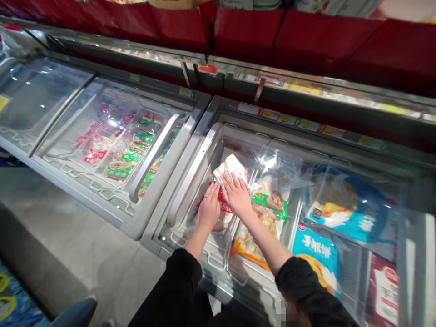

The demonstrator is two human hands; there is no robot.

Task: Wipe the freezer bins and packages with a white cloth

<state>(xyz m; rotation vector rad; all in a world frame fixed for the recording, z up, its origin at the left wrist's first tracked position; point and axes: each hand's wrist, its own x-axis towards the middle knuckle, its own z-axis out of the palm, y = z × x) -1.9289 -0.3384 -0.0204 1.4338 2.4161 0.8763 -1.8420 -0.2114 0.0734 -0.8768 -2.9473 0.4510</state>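
My right hand lies flat on the glass lid of a chest freezer, its outstretched fingers over the lower part of a white folded cloth. The cloth's upper part sticks out past the fingertips. Just to the left, my left hand rests on the same lid with fingers stretched out and nothing visible in it. Beneath the glass, under my hands, a red-labelled food pack is partly hidden. The lid's pale curved handle runs left of both hands.
Under the lid at right lie blue food packs, and green-and-orange packs sit in the middle wire basket. A second freezer adjoins on the left. A shelf edge with price tags overhangs the back. A shoe shows at lower left.
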